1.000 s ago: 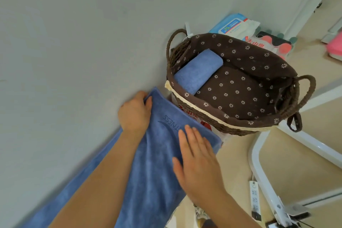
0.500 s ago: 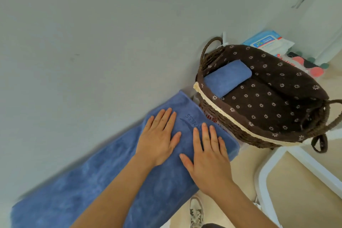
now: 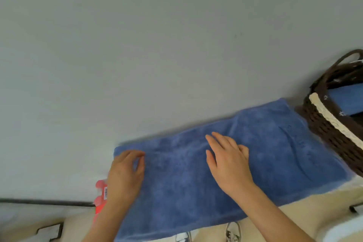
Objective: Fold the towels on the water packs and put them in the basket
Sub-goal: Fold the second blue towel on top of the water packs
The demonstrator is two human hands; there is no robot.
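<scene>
Towel (image 3: 265, 153) lay spread along the wall (image 3: 157, 45), just beside the basket (image 3: 330, 133). Likely soft, limp, light: best pinched at end corners. Right hand (image 3: 227, 163) rested flat on it, fingers straight; left hand (image 3: 125, 173) curled at its left end, grip unclear.

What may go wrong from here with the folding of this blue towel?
1. The blue towel hangs over the near edge; when the left hand lifts its end, it may slide to the floor.
2. Its right end lies close to the basket and may snag on the wicker.
</scene>
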